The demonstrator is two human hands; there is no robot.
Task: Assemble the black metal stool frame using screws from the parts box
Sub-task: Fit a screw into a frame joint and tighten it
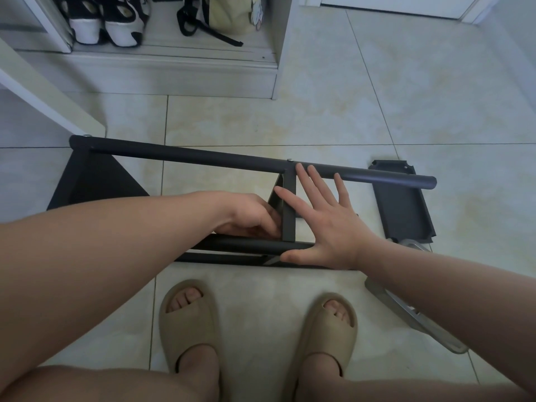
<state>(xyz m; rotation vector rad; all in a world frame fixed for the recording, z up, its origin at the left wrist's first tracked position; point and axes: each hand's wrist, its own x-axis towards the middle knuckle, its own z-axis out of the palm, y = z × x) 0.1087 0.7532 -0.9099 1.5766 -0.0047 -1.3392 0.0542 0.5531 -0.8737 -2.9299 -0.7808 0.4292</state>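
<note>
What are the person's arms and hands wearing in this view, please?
Nothing shows on them: the left hand and right hand are ungloved, with no rings seen, and both forearms are bare, with no sleeves, watch or bracelet in view.

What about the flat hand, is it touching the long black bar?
Touching. The head view shows the right hand open, its fingertips lying on the long black bar, no gap.
</note>
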